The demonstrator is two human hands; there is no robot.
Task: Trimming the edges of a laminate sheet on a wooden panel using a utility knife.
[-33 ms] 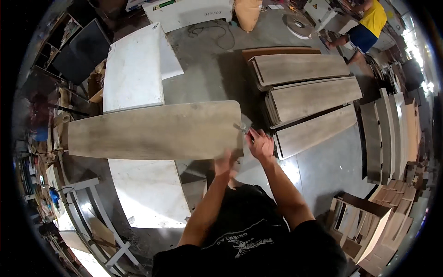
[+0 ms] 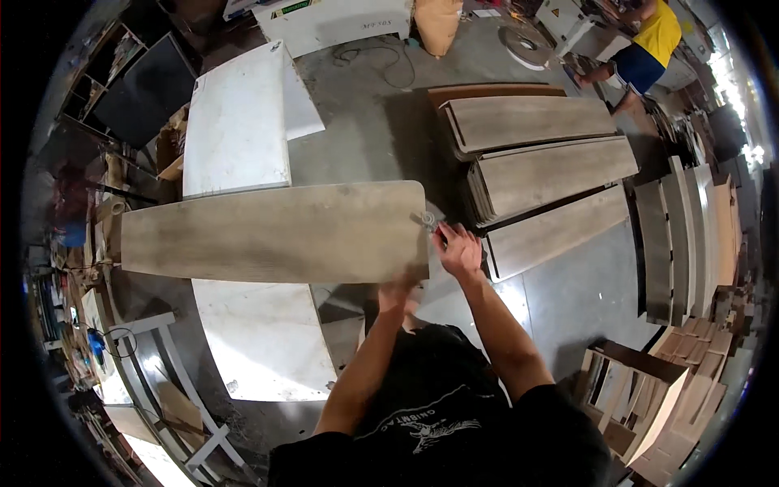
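Observation:
A long wooden board (image 2: 276, 231) with a brown-grey face and rounded corners lies across a white panel-topped stand. At its right end, my right hand (image 2: 460, 250) is closed round a small hand tool (image 2: 429, 219) with a round metal head, which meets or overlaps the board's edge. The tool's grip is hidden in my fingers. My left hand (image 2: 398, 294) is at the near edge of the board, close to the right corner. Motion smears its fingers, and the board seems to cover part of them.
Similar boards lie in stacks (image 2: 552, 174) to the right. The white panel (image 2: 235, 122) extends beyond the board. More panels (image 2: 677, 243) lean at far right, above a wooden frame (image 2: 633, 398) with offcuts. A person in a yellow top (image 2: 656, 36) works at the far right.
My left hand has shifted slightly down and toward the underside of the board's near edge. The tool's round head shows more clearly. My right hand has hardly moved.

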